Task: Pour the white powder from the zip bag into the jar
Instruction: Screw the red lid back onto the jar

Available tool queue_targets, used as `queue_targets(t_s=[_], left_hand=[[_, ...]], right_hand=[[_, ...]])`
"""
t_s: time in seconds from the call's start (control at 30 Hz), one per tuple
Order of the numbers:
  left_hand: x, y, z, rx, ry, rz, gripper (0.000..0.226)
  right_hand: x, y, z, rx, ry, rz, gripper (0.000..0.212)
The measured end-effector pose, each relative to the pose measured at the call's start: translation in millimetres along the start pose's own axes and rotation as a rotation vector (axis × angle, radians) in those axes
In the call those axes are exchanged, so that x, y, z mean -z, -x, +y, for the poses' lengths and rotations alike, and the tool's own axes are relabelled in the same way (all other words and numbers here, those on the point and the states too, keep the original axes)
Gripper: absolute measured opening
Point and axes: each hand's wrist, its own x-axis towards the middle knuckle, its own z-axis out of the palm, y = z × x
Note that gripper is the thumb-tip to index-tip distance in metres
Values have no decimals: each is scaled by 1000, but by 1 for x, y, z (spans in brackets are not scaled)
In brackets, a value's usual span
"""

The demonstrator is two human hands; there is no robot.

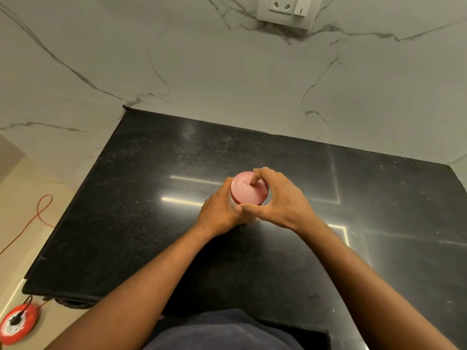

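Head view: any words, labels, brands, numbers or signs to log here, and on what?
None can be read.
The lid is plain.
The jar is mostly covered by the left hand and right hand; no label shows.
The switch bears a small dark mark, too small to read.
The reel on the floor has a white face, too blurred to read.

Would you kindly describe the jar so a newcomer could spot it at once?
Find the black countertop below the marble wall; near its middle stands the jar. The left hand grips its body, the right hand its round pink lid, the only bright colour on the stone.
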Motion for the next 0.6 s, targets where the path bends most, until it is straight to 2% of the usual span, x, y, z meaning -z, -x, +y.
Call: queue_targets(t_s=[0.1, 0.23, 0.3, 0.37, 0.43, 0.5, 0.6], left_hand=[[0, -2, -3, 0, -7, -5, 98], [1, -2, -7, -2, 4, -11, 96], [0, -3, -7, -7, 1, -22, 98], [-2, -4, -6, -9, -19, -25, 97], [-3, -4, -6, 0, -37, -19, 93], [-3, -4, -7, 3, -36, -15, 94], [-2, -3, -10, -10, -28, -3, 96]], right_hand=[[6, -7, -3, 10, 44, -55, 60], [17, -17, -11, 64, 147, -209, 83], [22, -23, -17, 71, 246, -263, 85], [22, -29, -25, 36, 386, -246, 80], [17, -33, -34, -43, 537, -152, 74], [12, -37, -42, -101, 650, -81, 82], [16, -45, -45, -107, 729, -118, 93]])
